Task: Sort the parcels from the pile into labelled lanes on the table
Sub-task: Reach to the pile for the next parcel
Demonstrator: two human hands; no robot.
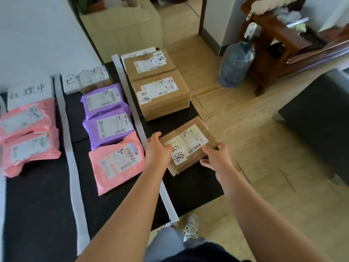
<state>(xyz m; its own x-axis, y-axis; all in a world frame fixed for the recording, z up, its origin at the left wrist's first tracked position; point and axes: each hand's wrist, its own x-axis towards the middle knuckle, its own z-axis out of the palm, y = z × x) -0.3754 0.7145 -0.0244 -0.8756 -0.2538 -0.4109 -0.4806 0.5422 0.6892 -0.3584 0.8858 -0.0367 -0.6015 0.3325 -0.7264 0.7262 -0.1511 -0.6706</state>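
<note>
matt brown cardboard boxes (160, 94), glossy plastic mailers (107, 118), matt black table (41, 205), paper labels (186, 143)
</note>
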